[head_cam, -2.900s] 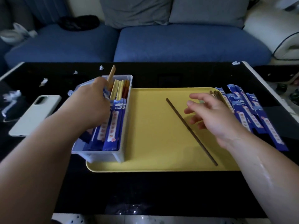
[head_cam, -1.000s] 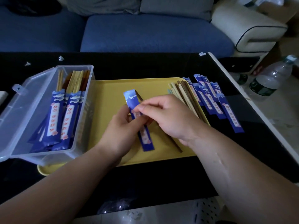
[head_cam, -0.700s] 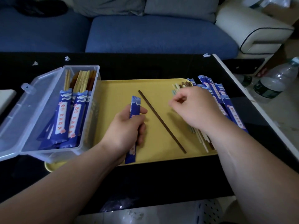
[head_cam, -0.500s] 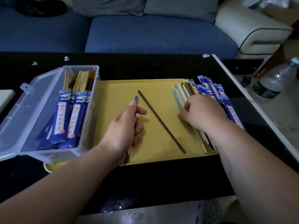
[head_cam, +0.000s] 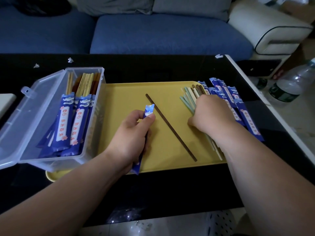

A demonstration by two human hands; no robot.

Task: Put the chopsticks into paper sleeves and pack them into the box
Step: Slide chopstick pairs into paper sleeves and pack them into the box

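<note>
My left hand [head_cam: 132,135] grips a blue paper sleeve [head_cam: 149,110] upright over the yellow tray [head_cam: 126,92]. A single dark brown chopstick [head_cam: 170,127] lies diagonally on the tray between my hands. My right hand [head_cam: 211,115] rests curled on a pile of loose chopsticks [head_cam: 190,97] at the tray's right side; whether it pinches one is hidden. Several empty blue sleeves [head_cam: 228,94] lie to the right of that pile. The clear plastic box [head_cam: 100,92], lid open to the left, holds sleeved chopsticks [head_cam: 75,120].
The tray and box sit on a black table [head_cam: 153,68] whose right edge runs close to the sleeves. A blue sofa [head_cam: 163,34] stands behind. A plastic water bottle [head_cam: 289,84] sits on the floor at the right. Paper scraps [head_cam: 70,60] lie at the back left.
My left hand took the blue sleeve and holds it alone. My right hand let go of it, moved right to the loose chopstick pile and settled lower on it. The brown chopstick stayed put.
</note>
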